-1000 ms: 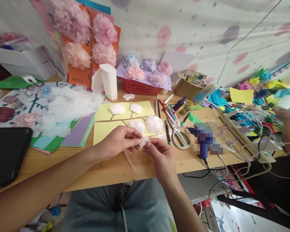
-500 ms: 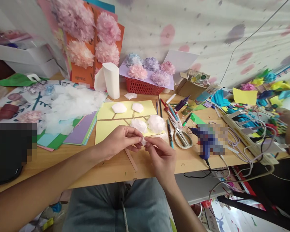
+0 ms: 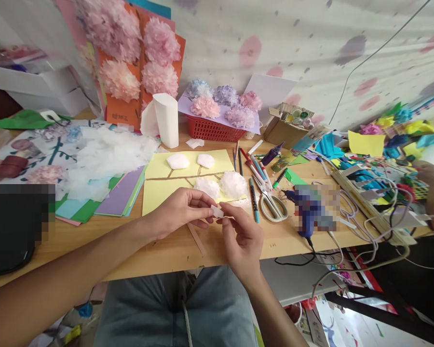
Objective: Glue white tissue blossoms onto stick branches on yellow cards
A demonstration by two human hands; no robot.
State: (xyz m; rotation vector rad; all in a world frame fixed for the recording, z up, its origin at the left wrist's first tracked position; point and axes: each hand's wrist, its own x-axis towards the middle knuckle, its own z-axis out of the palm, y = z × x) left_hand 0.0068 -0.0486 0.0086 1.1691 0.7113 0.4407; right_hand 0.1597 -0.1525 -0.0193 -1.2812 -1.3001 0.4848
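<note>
Left hand (image 3: 173, 214) pinched small, flat, white paper-like piece (image 3: 217, 211) near rectangular yellow paper sheet (image 3: 157, 196).
The piece lay before the sheet's near edge, its long axis running rightward from the left-hand grip. The right hand (image 3: 244, 238), thumb and forefinger slightly parted, was close to its free right end; contact could not be confirmed.

Dark characters (image 3: 120, 117) stand low on the orange card (image 3: 128, 107), too blurred to read.
</note>
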